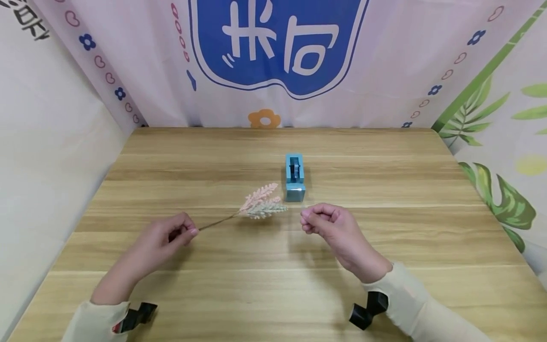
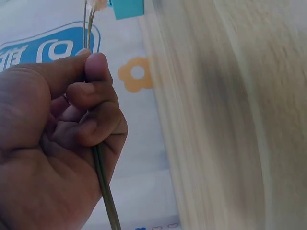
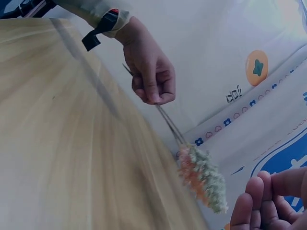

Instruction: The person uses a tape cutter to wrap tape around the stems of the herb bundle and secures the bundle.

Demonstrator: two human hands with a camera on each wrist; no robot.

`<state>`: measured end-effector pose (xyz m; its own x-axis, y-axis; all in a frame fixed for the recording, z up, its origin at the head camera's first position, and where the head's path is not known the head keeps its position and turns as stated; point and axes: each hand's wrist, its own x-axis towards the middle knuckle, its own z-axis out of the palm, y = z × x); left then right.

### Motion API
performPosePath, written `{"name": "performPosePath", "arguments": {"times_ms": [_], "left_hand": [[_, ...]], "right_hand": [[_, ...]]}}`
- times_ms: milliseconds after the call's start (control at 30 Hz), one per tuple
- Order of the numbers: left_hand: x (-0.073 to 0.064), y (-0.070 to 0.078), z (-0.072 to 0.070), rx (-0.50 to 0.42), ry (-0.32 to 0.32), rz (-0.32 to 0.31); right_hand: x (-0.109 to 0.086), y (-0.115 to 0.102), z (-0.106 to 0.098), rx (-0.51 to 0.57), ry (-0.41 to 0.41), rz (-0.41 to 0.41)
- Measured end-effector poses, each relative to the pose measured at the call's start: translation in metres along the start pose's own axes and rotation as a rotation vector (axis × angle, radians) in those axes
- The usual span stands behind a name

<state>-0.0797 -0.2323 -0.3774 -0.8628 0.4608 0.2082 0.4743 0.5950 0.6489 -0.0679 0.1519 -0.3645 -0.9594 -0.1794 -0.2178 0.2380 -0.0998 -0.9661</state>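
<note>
My left hand [image 1: 164, 242] pinches the thin stems of a small bunch of artificial flower sprigs [image 1: 262, 202], held level above the table. Its heads are pink and pale green and point to the right. In the left wrist view the stems [image 2: 106, 187] run through the curled fingers and out below. My right hand [image 1: 335, 232] has thumb and fingertips together near the flower heads. A faint, see-through strip, seemingly clear tape [image 1: 304, 207], shows at those fingertips. Just beyond stands a blue tape dispenser [image 1: 295, 192], touched by neither hand.
The wood-grain table [image 1: 239, 294] reaches back to a printed cloth backdrop [image 1: 384, 71]. Pale cloth hangs on the left and leaf-patterned cloth on the right. Black camera mounts [image 1: 368, 309] sit at both wrists.
</note>
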Motion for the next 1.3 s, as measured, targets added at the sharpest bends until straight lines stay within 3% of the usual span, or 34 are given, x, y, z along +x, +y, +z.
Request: {"name": "performPosePath", "arguments": {"times_ms": [433,700,1000,1300], "left_hand": [[0.02,0.016,0.014,-0.044,-0.134,-0.03],[0.046,0.026,0.035,-0.051,-0.214,-0.035],[0.079,0.041,0.066,-0.043,-0.192,0.016],[0.109,0.066,0.085,-0.075,-0.149,0.083]], "right_hand": [[0.006,-0.016,0.0,0.005,0.032,-0.033],[0.006,-0.019,0.0,0.008,0.027,-0.03],[0.003,-0.015,-0.001,-0.005,0.03,-0.006],[-0.001,-0.006,0.0,0.015,0.028,0.001]]}}
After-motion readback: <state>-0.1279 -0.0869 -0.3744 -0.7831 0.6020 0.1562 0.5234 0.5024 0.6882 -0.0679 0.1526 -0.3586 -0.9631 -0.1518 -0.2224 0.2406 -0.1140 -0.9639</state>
